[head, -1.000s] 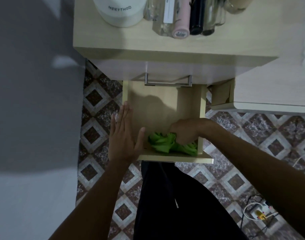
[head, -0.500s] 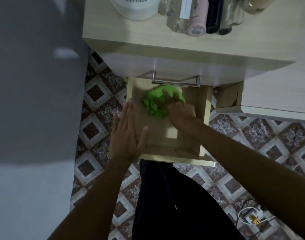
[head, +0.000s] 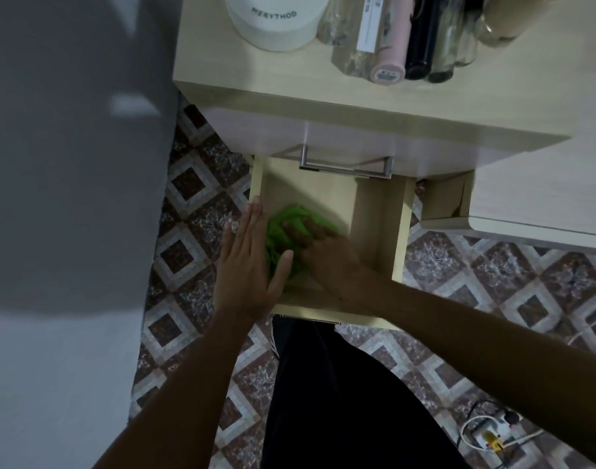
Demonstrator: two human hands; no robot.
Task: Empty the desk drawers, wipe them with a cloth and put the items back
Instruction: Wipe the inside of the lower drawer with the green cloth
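Note:
A light wooden drawer (head: pixel 400 231) stands pulled out below the desk, with nothing inside it but a crumpled green cloth (head: pixel 283 228) against its left side. My right hand (head: pixel 318 247) lies on the cloth inside the drawer, fingers spread and pressing it to the bottom. My left hand (head: pixel 247 262) rests flat with straight fingers on the drawer's left wall, its thumb over the edge beside the cloth. Above, a shut drawer shows a metal handle (head: pixel 345 164).
On the desk top (head: pixel 256 72) stand a white round jar (head: pixel 276 20) and several bottles and tubes (head: pixel 408 35). A lower shelf (head: pixel 526 211) juts out at the right. My dark-clothed legs (head: pixel 340 401) are under the drawer. A power strip with cables (head: pixel 489 438) lies on the tiled floor.
My right hand has swept the green cloth from the front right corner to the back of the drawer, then back to the left side. My left hand stayed on the left wall.

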